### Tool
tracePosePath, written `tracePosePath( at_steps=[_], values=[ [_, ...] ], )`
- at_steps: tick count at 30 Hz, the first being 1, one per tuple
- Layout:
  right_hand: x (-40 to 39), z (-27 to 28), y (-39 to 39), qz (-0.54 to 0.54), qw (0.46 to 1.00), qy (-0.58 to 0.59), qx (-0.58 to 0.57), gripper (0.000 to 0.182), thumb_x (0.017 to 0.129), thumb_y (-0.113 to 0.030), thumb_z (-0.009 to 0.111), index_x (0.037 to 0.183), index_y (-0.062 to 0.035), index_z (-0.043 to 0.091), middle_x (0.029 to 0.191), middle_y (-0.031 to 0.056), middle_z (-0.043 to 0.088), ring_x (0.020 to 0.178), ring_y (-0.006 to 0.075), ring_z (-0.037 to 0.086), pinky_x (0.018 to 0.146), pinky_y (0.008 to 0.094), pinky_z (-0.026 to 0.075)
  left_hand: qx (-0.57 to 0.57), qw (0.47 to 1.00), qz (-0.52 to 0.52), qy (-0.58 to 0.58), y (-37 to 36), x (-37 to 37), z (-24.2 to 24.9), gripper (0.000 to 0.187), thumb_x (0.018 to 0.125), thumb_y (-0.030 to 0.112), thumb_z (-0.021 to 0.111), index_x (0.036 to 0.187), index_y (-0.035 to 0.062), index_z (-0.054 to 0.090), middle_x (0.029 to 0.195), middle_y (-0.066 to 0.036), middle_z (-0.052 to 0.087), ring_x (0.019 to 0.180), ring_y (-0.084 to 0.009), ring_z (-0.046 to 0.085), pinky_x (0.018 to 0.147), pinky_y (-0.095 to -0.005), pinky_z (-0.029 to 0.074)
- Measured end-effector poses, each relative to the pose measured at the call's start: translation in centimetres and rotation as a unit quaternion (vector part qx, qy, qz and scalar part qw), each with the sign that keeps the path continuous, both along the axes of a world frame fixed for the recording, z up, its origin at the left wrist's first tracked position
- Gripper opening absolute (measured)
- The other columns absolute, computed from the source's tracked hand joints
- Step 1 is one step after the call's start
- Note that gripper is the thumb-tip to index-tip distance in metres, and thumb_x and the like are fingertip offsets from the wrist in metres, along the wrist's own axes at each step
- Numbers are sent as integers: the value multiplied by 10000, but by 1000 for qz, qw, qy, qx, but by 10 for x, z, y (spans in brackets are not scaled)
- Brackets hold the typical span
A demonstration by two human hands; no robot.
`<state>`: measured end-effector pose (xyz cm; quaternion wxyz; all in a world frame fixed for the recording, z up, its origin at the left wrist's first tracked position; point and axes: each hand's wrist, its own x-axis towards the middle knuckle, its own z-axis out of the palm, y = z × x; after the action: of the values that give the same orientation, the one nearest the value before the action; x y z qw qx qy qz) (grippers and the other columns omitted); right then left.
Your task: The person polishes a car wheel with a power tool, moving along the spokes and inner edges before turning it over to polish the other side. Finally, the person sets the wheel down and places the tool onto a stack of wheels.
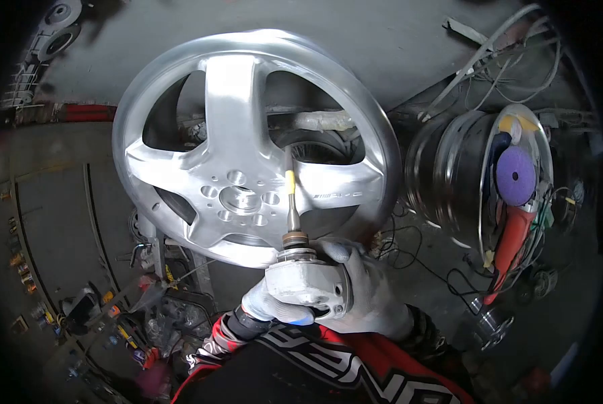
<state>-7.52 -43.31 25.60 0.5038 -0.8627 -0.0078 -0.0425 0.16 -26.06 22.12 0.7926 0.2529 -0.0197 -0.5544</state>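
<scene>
A bare silver alloy wheel (237, 121) with broad spokes faces me, filling the upper middle of the view. In front of it is an angle grinder (308, 286) with a grey, dusty head and a long thin spindle (292, 202) banded in yellow. The spindle's narrow tip overlaps the inner corner between two spokes, right of the hub. My left hand (271, 306), in a pale glove, is closed around the grinder's left side and underside. My right hand (375, 293), gloved too, wraps the right side of the head, thumb near the collar.
At right stands another wheel rim (449, 175), with a red-handled polisher (510, 236) carrying a purple disc (515, 176) resting in it. Black cables (416, 259) trail over the floor between. Tools and plastic bags (163, 323) clutter the lower left.
</scene>
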Motion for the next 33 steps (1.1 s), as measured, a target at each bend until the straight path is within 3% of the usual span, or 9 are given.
tracePosePath(
  at_steps=[5, 7, 9, 10, 13, 16, 25, 30, 33],
  values=[
    [-24, -3, -24, 1, 999, -22, -43, 651, 742, -218, 843, 1277, -2, 541, 1189, 207, 597, 1000, 343, 682, 847, 412, 556, -47, 997, -47, -26, -18, -15, -15, 929, 691, 6, 860, 1478, -40, 368, 1385, -200, 505, 1243, -341, 586, 1000, -450, 550],
    [-24, 17, -32, -28, 999, 31, -16, 649, 737, -221, 868, 1268, -9, 560, 1179, 186, 626, 1007, 322, 689, 845, 399, 565, -1, 991, -124, -49, -22, -14, -6, 869, 680, -16, 820, 1463, 12, 446, 1386, -106, 570, 1259, -208, 558, 1081, -361, 432],
    [-29, 21, -40, -94, 987, 64, 114, 669, 731, -229, 899, 1272, -20, 565, 1158, 151, 660, 998, 297, 702, 837, 379, 574, -62, 928, -93, -356, -39, -12, -23, 878, 683, -12, 824, 1470, 18, 437, 1380, -98, 578, 1268, -199, 550, 1087, -360, 425],
    [-25, 27, -41, -108, 992, 12, 59, 703, 723, -239, 921, 1287, -27, 557, 1134, 131, 677, 997, 285, 711, 839, 370, 578, 13, 989, -139, 55, -40, -20, -7, 881, 687, -5, 827, 1472, 18, 429, 1368, -98, 592, 1267, -194, 552, 1086, -359, 428],
    [-30, 27, -39, -116, 985, 66, 109, 714, 730, -236, 917, 1298, -22, 542, 1143, 141, 679, 1006, 289, 715, 852, 358, 578, 18, 982, -139, 129, -42, -20, -7, 877, 667, -3, 836, 1458, 10, 457, 1366, -107, 600, 1267, -202, 561, 1090, -364, 429],
    [-26, 17, -31, -86, 991, 54, 86, 747, 720, -233, 919, 1311, 5, 527, 1171, 167, 670, 1031, 313, 708, 880, 380, 573, -95, 989, -99, -49, -26, -17, -28, 876, 644, -21, 839, 1447, -2, 490, 1378, -122, 601, 1275, -218, 568, 1095, -372, 434],
    [-6, 9, -8, -41, 999, 28, 18, 775, 683, -213, 921, 1302, 18, 517, 1186, 187, 663, 1046, 346, 702, 909, 417, 568, 55, 989, -74, 117, 29, -24, -36, 1079, 622, 140, 959, 1513, 4, 366, 1445, -190, 520, 1328, -324, 548, 1057, -476, 512],
    [-6, 16, -8, -56, 996, 54, 40, 754, 703, -187, 866, 1340, 2, 508, 1215, 166, 676, 1069, 344, 680, 913, 437, 523, -71, 992, -51, -89, 15, -18, -30, 660, 950, 186, 697, 1508, 42, 377, 1473, -206, 489, 1331, -336, 547, 1079, -503, 493],
    [-6, 15, -10, -53, 996, 52, 49, 759, 699, -188, 867, 1342, -5, 507, 1220, 172, 675, 1060, 347, 684, 913, 434, 524, -116, 976, -63, -171, 16, -14, -47, 678, 946, 175, 705, 1519, 53, 363, 1484, -209, 480, 1335, -345, 542, 1092, -521, 479]
  ],
)
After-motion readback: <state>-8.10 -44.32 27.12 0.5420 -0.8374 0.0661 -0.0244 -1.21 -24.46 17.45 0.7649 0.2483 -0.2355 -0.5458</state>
